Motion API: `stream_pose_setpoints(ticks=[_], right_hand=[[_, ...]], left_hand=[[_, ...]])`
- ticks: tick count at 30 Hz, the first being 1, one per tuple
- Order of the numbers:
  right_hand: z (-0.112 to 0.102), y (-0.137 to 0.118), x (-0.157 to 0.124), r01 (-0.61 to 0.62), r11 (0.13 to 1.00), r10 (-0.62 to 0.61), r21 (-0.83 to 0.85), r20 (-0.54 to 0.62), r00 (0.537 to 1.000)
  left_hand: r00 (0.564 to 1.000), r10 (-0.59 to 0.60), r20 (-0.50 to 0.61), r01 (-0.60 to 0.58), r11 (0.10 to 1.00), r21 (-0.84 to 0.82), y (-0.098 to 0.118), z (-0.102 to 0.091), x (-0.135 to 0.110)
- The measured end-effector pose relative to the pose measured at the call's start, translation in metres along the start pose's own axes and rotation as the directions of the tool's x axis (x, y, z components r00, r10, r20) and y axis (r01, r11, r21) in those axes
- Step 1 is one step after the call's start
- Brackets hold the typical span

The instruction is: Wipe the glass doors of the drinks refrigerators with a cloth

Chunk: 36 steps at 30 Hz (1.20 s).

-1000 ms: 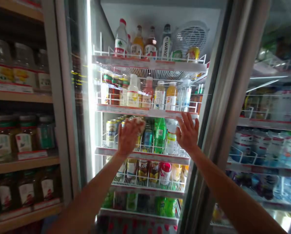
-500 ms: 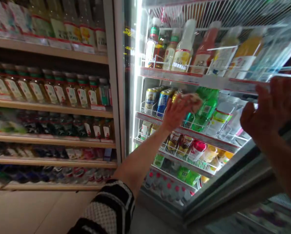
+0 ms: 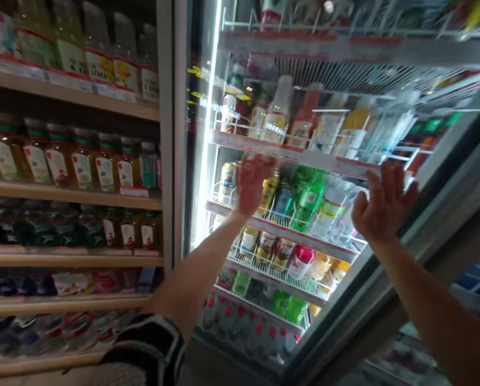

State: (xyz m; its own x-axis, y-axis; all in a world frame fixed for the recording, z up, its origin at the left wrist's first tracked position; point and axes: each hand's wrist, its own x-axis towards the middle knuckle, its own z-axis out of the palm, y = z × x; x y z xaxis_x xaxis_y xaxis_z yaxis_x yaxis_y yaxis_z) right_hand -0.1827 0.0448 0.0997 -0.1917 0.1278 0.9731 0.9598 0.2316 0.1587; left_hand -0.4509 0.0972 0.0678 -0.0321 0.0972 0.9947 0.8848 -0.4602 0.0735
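My left hand [image 3: 252, 185] is raised in front of the lit drinks cooler, its fingers stretched upward and slightly blurred, with nothing seen in them. It overlaps the shelf of cans, near a gold can [image 3: 268, 188] and a teal container [image 3: 283, 201]. Farther right, my right hand [image 3: 384, 206] has its fingers spread, beside the cooler's dark frame [image 3: 414, 225]. I cannot tell whether it touches the frame. Between the hands stand green bottles [image 3: 310, 195] and a clear bottle with a green-and-white label [image 3: 327, 214].
Above the hands, a cooler shelf [image 3: 275, 147] carries bottles, including an orange one [image 3: 354, 128]. Lower down are more cans, a pink-red container [image 3: 302, 260] and red-capped bottles [image 3: 240, 321]. To the left, wooden shelves [image 3: 71, 195] hold rows of bottled drinks.
The view has shifted, bringing more of the cooler's upper shelves into sight. My left hand now lies farther left over the cans, and the right appears lower and farther left, still spread.
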Motion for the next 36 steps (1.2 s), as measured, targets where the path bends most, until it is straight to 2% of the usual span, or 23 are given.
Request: stream_pose_setpoints(ticks=[1,3,4,6,8,9,10,11,13,15,17,19,21,23,24,25,27,29,30,31,33,35,36], right_hand=[[0.002,-0.001,0.000,0.012,1.000,-0.013,-0.022,-0.017,1.000],[0.006,0.000,0.001,0.040,0.997,-0.043,-0.063,-0.047,0.998],[0.008,0.001,0.001,0.050,0.996,-0.054,-0.077,-0.054,0.997],[0.010,0.002,0.001,0.054,0.994,-0.060,-0.095,-0.064,0.996],[0.010,0.002,0.001,0.056,0.992,-0.064,-0.113,-0.070,0.995],[0.010,0.002,0.000,0.060,0.991,-0.069,-0.121,-0.070,0.995],[0.010,0.002,0.000,0.064,0.990,-0.073,-0.128,-0.069,0.995],[0.009,0.001,0.000,0.068,0.989,-0.077,-0.133,-0.065,0.995],[0.009,0.000,0.000,0.069,0.987,-0.079,-0.145,-0.066,0.995],[0.010,-0.001,0.001,0.068,0.985,-0.079,-0.158,-0.064,0.995],[0.010,-0.002,0.001,0.066,0.983,-0.078,-0.173,-0.063,0.995],[0.010,-0.001,0.001,0.069,0.981,-0.082,-0.183,-0.063,0.995],[0.010,0.000,0.001,0.073,0.980,-0.089,-0.187,-0.077,0.993],[0.011,0.001,0.000,0.070,0.980,-0.087,-0.188,-0.087,0.992],[0.011,0.001,-0.001,0.063,0.980,-0.081,-0.190,-0.086,0.993],[0.011,0.001,-0.001,0.055,0.980,-0.072,-0.192,-0.085,0.994],[0.012,0.000,-0.001,0.048,0.979,-0.066,-0.197,-0.085,0.994],[0.013,-0.001,-0.001,0.059,0.978,-0.080,-0.203,-0.097,0.992],[0.013,-0.001,-0.001,0.063,0.977,-0.087,-0.205,-0.105,0.991],[0.013,-0.001,-0.001,0.069,0.976,-0.093,-0.208,-0.111,0.989],[0.013,0.000,0.000,0.075,0.975,-0.102,-0.210,-0.121,0.987],[0.013,0.001,0.000,0.078,0.975,-0.106,-0.206,-0.129,0.986],[0.012,0.001,-0.001,0.079,0.976,-0.106,-0.202,-0.127,0.986]], left_hand=[[0.986,-0.136,-0.097,0.137,0.991,0.007,-0.012,0.001,0.007],[0.965,-0.190,-0.179,0.192,0.981,-0.009,-0.015,0.009,0.011],[0.980,-0.114,-0.161,0.113,0.993,-0.017,-0.006,0.013,0.007],[0.975,0.220,-0.042,-0.222,0.974,-0.053,0.022,0.020,-0.008],[0.833,0.547,0.081,-0.534,0.834,-0.135,0.044,0.020,-0.021],[0.774,0.623,0.114,-0.603,0.780,-0.169,0.045,0.018,-0.023],[0.770,0.625,0.125,-0.603,0.778,-0.179,0.040,0.015,-0.021],[0.824,0.555,0.113,-0.535,0.828,-0.166,0.028,0.011,-0.014],[0.974,0.228,0.007,-0.226,0.967,-0.118,-0.001,0.005,0.009],[0.991,-0.071,-0.113,0.056,0.990,-0.130,-0.017,0.006,0.033],[0.987,-0.104,-0.121,0.085,0.985,-0.152,-0.006,0.014,0.042],[0.988,0.151,-0.037,-0.155,0.976,-0.154,0.027,0.023,0.037],[0.870,0.490,0.048,-0.477,0.863,-0.170,0.055,0.029,0.025],[0.767,0.637,0.079,-0.621,0.767,-0.160,0.059,0.027,0.020],[0.788,0.611,0.077,-0.599,0.789,-0.136,0.051,0.023,0.024],[0.854,0.517,0.061,-0.510,0.854,-0.101,0.037,0.018,0.031],[0.985,0.171,-0.026,-0.172,0.984,-0.037,0.007,0.009,0.053],[0.986,-0.114,-0.124,0.111,0.993,-0.031,-0.008,0.005,0.072],[0.979,-0.147,-0.138,0.143,0.989,-0.040,-0.005,0.007,0.076],[0.989,-0.091,-0.118,0.086,0.995,-0.048,0.004,0.010,0.076],[0.975,0.222,0.002,-0.222,0.972,-0.080,0.033,0.018,0.065],[0.839,0.531,0.118,-0.515,0.846,-0.141,0.055,0.023,0.053],[0.789,0.596,0.148,-0.576,0.802,-0.157,0.056,0.022,0.051]])
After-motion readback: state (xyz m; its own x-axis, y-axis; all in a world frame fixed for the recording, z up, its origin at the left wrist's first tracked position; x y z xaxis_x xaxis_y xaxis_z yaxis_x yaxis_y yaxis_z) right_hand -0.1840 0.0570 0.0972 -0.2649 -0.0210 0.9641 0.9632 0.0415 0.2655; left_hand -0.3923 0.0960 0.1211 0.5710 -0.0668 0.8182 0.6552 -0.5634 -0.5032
